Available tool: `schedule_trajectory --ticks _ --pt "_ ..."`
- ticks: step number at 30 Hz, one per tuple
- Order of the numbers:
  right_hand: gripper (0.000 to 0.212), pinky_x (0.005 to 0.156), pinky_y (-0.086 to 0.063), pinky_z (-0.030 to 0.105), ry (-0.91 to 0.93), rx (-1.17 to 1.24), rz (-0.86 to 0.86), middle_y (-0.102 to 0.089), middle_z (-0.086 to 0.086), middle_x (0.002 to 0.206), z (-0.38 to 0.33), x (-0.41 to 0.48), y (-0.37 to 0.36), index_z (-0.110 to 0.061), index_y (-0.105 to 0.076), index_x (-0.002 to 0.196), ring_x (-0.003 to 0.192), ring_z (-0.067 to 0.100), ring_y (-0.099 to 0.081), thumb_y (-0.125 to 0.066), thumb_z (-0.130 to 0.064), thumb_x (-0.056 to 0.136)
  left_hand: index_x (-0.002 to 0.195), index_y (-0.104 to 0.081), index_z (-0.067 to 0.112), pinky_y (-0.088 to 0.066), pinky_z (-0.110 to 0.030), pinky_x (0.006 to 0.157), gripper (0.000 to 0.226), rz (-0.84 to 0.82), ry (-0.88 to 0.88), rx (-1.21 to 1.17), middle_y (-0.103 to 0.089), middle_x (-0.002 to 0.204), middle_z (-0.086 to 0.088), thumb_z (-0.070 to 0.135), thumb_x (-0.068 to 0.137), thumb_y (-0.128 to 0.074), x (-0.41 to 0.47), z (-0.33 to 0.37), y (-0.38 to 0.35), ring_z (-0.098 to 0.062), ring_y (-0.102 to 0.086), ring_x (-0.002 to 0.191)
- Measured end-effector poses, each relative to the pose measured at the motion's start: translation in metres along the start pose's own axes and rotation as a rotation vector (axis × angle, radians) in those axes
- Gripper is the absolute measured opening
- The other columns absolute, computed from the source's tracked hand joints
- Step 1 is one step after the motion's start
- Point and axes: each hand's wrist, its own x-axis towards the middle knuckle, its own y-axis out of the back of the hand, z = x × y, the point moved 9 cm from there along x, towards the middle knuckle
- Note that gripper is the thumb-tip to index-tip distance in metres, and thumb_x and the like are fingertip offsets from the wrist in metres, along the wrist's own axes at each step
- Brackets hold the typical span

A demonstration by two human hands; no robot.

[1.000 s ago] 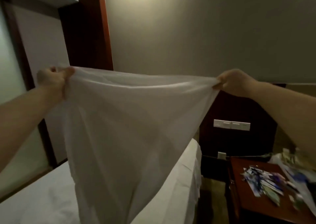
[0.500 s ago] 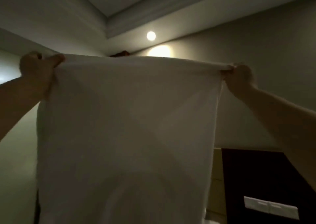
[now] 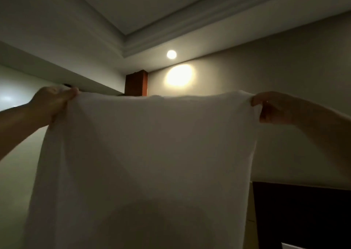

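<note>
A white cloth (image 3: pixel 144 169), maybe a pillowcase or sheet, hangs spread out in front of me and fills the lower middle of the view. My left hand (image 3: pixel 52 102) grips its upper left corner, thumb on top. My right hand (image 3: pixel 273 107) pinches the upper right corner. The top edge runs nearly level between the two hands, held up high towards the ceiling. The cloth's lower end runs out of view at the bottom.
A dark wooden headboard panel (image 3: pixel 303 214) stands at the lower right against the grey wall. A ceiling lamp (image 3: pixel 171 54) shines above a wooden post (image 3: pixel 136 83). The cloth hides whatever lies below and behind it.
Both hands lifted the cloth from chest height to overhead and pulled it flat. The view tilted up, so the bed and bedside table dropped out of sight. Since half a second ago little has shifted.
</note>
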Motion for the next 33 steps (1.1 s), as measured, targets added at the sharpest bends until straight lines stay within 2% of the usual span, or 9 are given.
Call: schedule_trajectory --ticks 3,5,9,11,14,19,24,28,33 --pt "0.049 0.045 -0.052 0.021 -0.093 -0.141 -0.212 -0.065 0.006 0.063 0.037 -0.016 -0.005 -0.005 -0.07 0.065 0.05 0.01 -0.063 -0.096 -0.015 0.025 0.099 -0.064 0.008 -0.044 -0.047 0.091 0.034 -0.069 0.016 0.17 -0.062 0.096 -0.015 0.039 0.086 -0.063 -0.021 -0.028 -0.02 -0.032 -0.057 0.092" --pt "0.047 0.049 -0.052 0.017 -0.061 -0.297 -0.206 -0.058 0.007 0.068 0.031 -0.006 0.001 -0.005 -0.062 0.071 0.051 0.007 -0.06 -0.092 -0.014 0.037 0.094 -0.066 0.014 -0.048 -0.048 0.087 0.041 -0.034 0.021 0.269 -0.065 0.091 -0.01 0.053 0.083 -0.064 0.04 -0.075 -0.006 -0.031 -0.061 0.086" --pt "0.032 0.041 -0.043 0.013 0.376 -0.199 0.181 -0.049 -0.004 0.053 -0.062 0.032 0.031 -0.013 -0.046 0.065 0.041 -0.001 -0.05 -0.075 -0.002 0.074 0.101 -0.066 0.026 -0.052 -0.057 0.074 0.076 0.093 0.029 0.095 -0.07 0.096 -0.005 0.082 0.05 -0.068 0.23 -0.152 0.051 -0.034 -0.068 0.089" --pt "0.035 0.04 -0.039 0.015 0.468 -0.165 0.263 -0.049 -0.007 0.049 -0.065 0.042 0.038 -0.017 -0.043 0.063 0.04 0.0 -0.047 -0.071 -0.002 0.076 0.089 -0.069 0.018 -0.049 -0.048 0.08 0.055 0.027 0.016 -0.041 -0.068 0.093 -0.01 0.065 0.061 -0.074 0.143 -0.096 0.007 -0.03 -0.065 0.082" --pt "0.04 0.035 -0.029 0.012 0.361 -0.513 0.249 -0.042 -0.002 0.052 -0.013 0.051 0.03 -0.017 -0.04 0.06 0.035 -0.001 -0.039 -0.066 0.004 0.081 0.074 -0.062 0.01 -0.04 -0.036 0.074 0.031 0.082 -0.039 0.164 -0.06 0.08 -0.013 0.039 0.083 -0.068 -0.013 0.003 -0.051 -0.029 -0.057 0.082" --pt "0.031 0.04 -0.028 0.018 0.599 -0.453 0.586 -0.036 -0.002 0.063 -0.067 0.039 0.039 -0.016 -0.045 0.064 0.059 0.011 -0.033 -0.07 -0.016 0.081 0.106 -0.059 -0.003 -0.044 -0.038 0.08 0.049 0.346 -0.077 0.054 -0.061 0.098 -0.019 0.042 0.086 -0.063 0.008 0.059 0.001 -0.035 -0.057 0.103" --pt "0.029 0.039 -0.034 0.01 0.623 -0.374 0.539 -0.044 -0.005 0.074 -0.079 0.026 0.036 -0.021 -0.053 0.101 0.062 0.01 -0.042 -0.073 -0.016 0.081 0.095 -0.056 0.001 -0.04 -0.038 0.082 0.037 0.295 -0.098 -0.051 -0.048 0.1 -0.008 0.036 0.087 -0.063 0.015 0.085 0.018 -0.022 -0.048 0.098" --pt "0.042 0.046 -0.04 0.012 0.586 -0.245 0.548 -0.05 -0.002 0.08 -0.069 0.018 0.036 -0.019 -0.055 0.116 0.068 0.013 -0.048 -0.074 -0.016 0.079 0.131 -0.046 -0.001 -0.045 -0.036 0.089 0.059 0.183 0.029 -0.147 -0.052 0.117 -0.007 0.034 0.087 -0.064 0.001 0.081 0.021 -0.022 -0.052 0.105" --pt "0.044 0.045 -0.041 0.006 0.523 -0.132 0.465 -0.053 -0.001 0.083 -0.033 -0.002 0.025 -0.015 -0.057 0.121 0.065 0.006 -0.047 -0.073 -0.009 0.08 0.089 -0.061 0.01 -0.051 -0.025 0.04 0.026 -0.137 0.282 -0.2 -0.069 0.07 -0.008 0.035 0.088 -0.059 -0.048 0.053 0.017 -0.015 -0.066 0.052"
